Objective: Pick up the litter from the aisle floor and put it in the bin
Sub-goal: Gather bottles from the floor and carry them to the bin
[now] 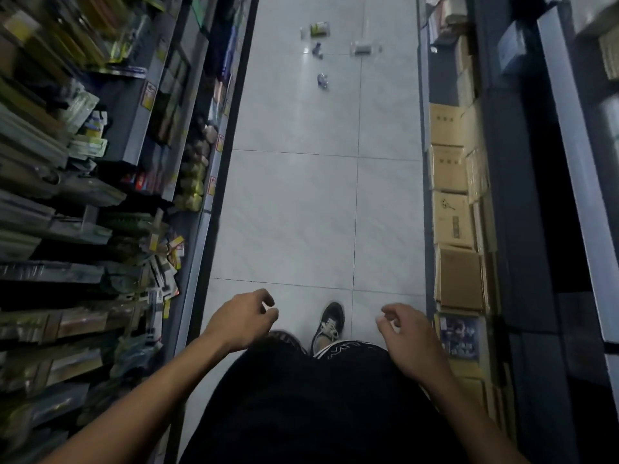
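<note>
Litter (322, 81) lies scattered on the far aisle floor (294, 209), well apart from both hands, and no bin is in view. The left hand (243, 316) and right hand (407, 333) hang with fingers loosely curled, holding nothing. Small pale scraps could be overlooked against the glossy tiles, and stooping in this narrow aisle risks knocking the hanging packets (164, 259) on the left.

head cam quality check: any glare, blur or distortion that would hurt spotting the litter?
Head view: dim overall, shelves on both sides dark and smeared by motion blur; wide-angle lens bows the shelf edges outward; ceiling light glares off the floor tiles right beside the litter, which is small, far and soft, so its kinds are hard to tell; left hand and right hand fairly sharp, empty.
</note>
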The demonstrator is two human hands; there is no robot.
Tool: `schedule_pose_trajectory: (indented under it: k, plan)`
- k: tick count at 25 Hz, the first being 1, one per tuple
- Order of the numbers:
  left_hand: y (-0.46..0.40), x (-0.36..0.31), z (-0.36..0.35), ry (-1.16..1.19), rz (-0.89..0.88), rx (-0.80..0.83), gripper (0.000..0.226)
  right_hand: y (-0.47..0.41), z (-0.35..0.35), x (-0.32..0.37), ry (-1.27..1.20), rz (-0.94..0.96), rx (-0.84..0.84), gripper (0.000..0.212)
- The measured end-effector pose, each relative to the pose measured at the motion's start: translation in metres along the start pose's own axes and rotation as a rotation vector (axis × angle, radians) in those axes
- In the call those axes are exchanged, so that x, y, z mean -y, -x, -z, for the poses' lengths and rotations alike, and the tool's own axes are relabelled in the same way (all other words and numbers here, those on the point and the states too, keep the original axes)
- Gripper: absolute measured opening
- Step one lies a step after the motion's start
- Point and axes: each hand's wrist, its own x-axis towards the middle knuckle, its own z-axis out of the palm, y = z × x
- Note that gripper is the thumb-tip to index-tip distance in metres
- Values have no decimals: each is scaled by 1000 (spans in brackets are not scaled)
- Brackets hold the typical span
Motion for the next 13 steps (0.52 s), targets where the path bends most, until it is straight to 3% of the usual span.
schedule_pose_trajectory:
  k: [7,13]
  plan:
    - [-73,4,74,101,132,-4,39,-172,65,101,75,141,45,37]
    - [-179,-2,173,124,140,-4,38,-289,89,172,119,113,10,39]
